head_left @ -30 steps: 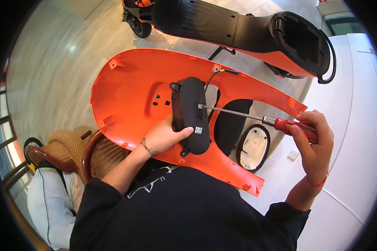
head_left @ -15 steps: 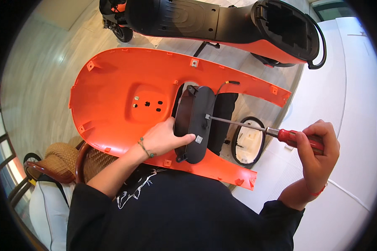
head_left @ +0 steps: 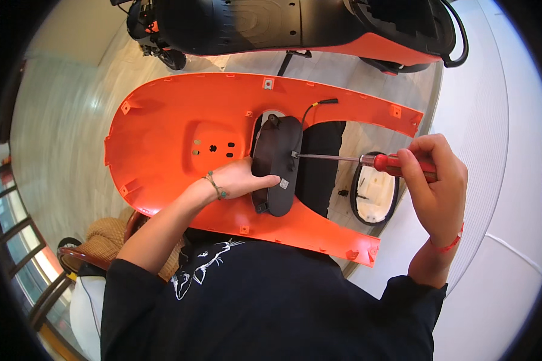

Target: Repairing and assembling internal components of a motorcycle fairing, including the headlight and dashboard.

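My left hand (head_left: 241,178) is closed round the lower part of a black oval housing (head_left: 277,165), its thumb lying across the back by a small pale square label. The housing sits at the opening of a large orange scooter panel (head_left: 168,129), which lies inner side up. My right hand (head_left: 436,177) grips the red handle of a screwdriver (head_left: 397,164). The long shaft points left, and its tip meets a small clip on the housing's back. From near that spot a thin black cable (head_left: 310,108) with a yellow band runs up over the panel.
A black and orange scooter (head_left: 301,30) stands beyond the panel. On the right, a black-rimmed oval part with a cream inside (head_left: 376,195) lies beside a white surface (head_left: 488,174). At the lower left are a woven chair (head_left: 105,237) and dark window bars.
My view has shifted, with the scooter now higher in it. The housing is tilted differently in my left hand. My right hand and the screwdriver have come up and the shaft lies more level.
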`<state>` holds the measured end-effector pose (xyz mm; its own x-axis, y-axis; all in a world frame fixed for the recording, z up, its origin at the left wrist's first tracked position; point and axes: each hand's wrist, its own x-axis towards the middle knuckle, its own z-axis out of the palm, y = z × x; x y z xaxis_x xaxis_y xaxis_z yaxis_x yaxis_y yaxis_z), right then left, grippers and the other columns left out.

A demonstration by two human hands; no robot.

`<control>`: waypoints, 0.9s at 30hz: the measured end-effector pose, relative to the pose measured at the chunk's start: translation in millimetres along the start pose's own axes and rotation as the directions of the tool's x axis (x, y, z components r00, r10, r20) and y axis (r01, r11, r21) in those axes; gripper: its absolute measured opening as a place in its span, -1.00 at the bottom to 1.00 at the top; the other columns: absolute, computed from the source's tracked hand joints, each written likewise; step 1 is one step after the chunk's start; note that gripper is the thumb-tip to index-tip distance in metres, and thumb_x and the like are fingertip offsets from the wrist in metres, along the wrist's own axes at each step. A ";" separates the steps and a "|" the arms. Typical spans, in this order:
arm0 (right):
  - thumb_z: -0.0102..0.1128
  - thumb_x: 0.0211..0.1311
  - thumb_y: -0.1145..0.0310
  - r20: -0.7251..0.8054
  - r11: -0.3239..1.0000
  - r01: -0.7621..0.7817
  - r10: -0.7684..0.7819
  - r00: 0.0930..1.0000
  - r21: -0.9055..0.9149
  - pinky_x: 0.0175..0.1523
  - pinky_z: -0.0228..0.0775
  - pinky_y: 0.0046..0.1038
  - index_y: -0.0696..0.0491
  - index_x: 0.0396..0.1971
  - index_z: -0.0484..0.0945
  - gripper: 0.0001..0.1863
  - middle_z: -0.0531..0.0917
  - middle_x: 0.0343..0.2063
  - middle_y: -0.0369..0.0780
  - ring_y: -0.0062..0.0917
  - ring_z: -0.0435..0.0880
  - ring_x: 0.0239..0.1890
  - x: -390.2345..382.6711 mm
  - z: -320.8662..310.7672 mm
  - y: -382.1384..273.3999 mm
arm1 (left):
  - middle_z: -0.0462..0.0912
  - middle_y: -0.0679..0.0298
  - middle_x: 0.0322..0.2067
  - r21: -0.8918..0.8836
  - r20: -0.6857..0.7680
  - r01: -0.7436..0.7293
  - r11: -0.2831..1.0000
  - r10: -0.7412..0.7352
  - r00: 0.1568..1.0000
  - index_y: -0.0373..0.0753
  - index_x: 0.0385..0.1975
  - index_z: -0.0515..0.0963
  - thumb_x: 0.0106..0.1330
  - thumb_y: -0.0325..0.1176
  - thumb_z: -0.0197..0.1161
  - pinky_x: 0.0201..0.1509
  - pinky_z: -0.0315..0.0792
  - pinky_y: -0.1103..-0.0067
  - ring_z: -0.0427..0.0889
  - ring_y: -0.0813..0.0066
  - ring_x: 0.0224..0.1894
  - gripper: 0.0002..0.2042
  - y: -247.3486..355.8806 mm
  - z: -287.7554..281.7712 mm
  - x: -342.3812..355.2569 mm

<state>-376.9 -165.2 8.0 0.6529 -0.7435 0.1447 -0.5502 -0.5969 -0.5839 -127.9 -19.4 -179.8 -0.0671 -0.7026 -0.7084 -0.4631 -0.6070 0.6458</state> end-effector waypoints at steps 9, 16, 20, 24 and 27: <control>0.29 0.22 0.38 0.109 0.995 -0.033 0.043 0.993 -0.094 -0.47 0.36 -0.56 0.11 -0.40 0.53 -0.86 0.59 -0.64 -0.21 -0.49 0.65 -0.56 -7.6 5.0 0.8 | 0.66 0.00 -0.45 0.207 -0.193 -0.015 0.978 0.056 0.980 -0.39 -0.21 0.56 0.21 0.12 0.22 -0.21 0.51 0.32 0.67 0.06 -0.34 -0.44 4.4 -8.5 -22.4; 0.29 0.18 0.53 0.292 0.988 0.101 -0.132 0.947 0.118 -0.22 0.46 -0.57 0.14 -0.19 0.47 -0.76 0.58 -0.22 -0.18 -0.53 0.67 -0.22 16.3 -8.4 -7.3 | 0.66 -0.02 -0.42 0.177 -0.266 -0.061 0.982 0.107 0.958 -0.39 -0.24 0.55 0.22 0.11 0.22 -0.20 0.52 0.28 0.67 0.01 -0.32 -0.46 -0.7 -2.6 -20.2; 0.31 0.18 0.50 0.262 0.997 0.036 -0.053 0.964 0.068 -0.27 0.53 -0.55 0.10 -0.21 0.50 -0.79 0.64 -0.30 -0.17 -0.46 0.73 -0.23 20.4 -4.0 -15.9 | 0.63 0.02 -0.48 0.128 -0.295 -0.101 0.987 0.135 0.946 -0.38 -0.28 0.53 0.25 0.05 0.23 -0.28 0.51 0.35 0.66 0.13 -0.40 -0.51 -4.7 -2.0 -21.5; 0.31 0.20 0.45 0.266 0.995 0.050 -0.026 0.964 -0.083 -0.31 0.51 -0.57 0.13 -0.26 0.52 -0.83 0.68 -0.39 -0.18 -0.47 0.72 -0.36 24.1 -0.7 -15.4 | 0.55 0.23 -0.57 -0.183 -0.333 -0.227 0.957 0.157 0.930 -0.37 -0.33 0.48 0.33 -0.23 0.16 -0.44 0.40 0.53 0.53 0.49 -0.54 -0.74 -8.1 -3.9 -20.5; 0.30 0.22 0.45 0.258 0.979 0.203 -0.197 0.946 0.003 -0.31 0.49 -0.58 0.16 -0.27 0.50 -0.82 0.67 -0.40 -0.19 -0.51 0.70 -0.41 28.1 -2.5 -15.1 | 0.52 0.31 -0.56 -0.445 -0.338 -0.304 0.842 0.156 0.928 -0.35 -0.34 0.46 0.35 -0.39 0.05 -0.49 0.35 0.61 0.49 0.62 -0.56 -0.86 -10.8 -5.4 -18.2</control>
<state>-351.5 -177.8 22.9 0.8603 -0.5077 0.0461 -0.4045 -0.7349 -0.5444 -117.0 -2.1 -172.3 0.1638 -0.8725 -0.4603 0.0234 -0.4630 0.8860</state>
